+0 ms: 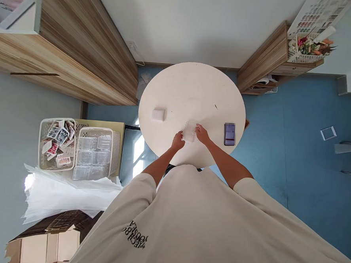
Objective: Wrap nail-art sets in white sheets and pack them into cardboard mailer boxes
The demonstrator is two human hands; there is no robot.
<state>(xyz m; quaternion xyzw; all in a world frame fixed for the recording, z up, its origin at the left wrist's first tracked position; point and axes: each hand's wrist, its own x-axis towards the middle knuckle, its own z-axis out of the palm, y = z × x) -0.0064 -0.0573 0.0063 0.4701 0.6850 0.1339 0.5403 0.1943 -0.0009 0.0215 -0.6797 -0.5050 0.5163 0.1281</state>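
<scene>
The clear container (189,132) is a thin, glossy plastic box with rounded corners, and it is between the two hands, over the near part of the counter (192,89). The fingers of the left hand (178,141) pinch its left side, and the fingers of the right hand (202,133) pinch its right side near the far corner. The counter is smooth, pale and round. On it, to the left, is a small white block (158,115) with soft corners; to the right lies a flat, dark rectangular phone (229,134). Farther left, a white plastic basket (114,153) with holes in its wall carries stacked transparent boxes (86,157). Just beside it, another basket (40,145) holds small colourful packets (62,136). Nearer are thin white sheets (70,192) and folded brown cardboard (49,245).
</scene>
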